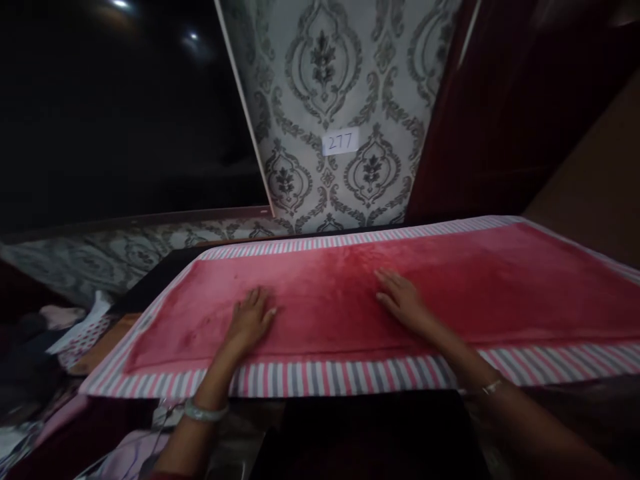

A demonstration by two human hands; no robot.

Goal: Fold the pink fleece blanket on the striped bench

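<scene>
A long red plush cloth lies spread out over a striped pink, grey and white cloth, whose stripes show as a border on all sides. My left hand rests flat on the left part of the red cloth, fingers spread. On its middle lies my right hand, palm down with the fingers stretched out. Nothing is held in either hand. Darker and lighter patches mark the plush surface.
Behind the table stands a wall with patterned wallpaper and a paper label reading 277. A large dark screen hangs at the left. Piled fabrics lie at the lower left. A dark red panel rises on the right.
</scene>
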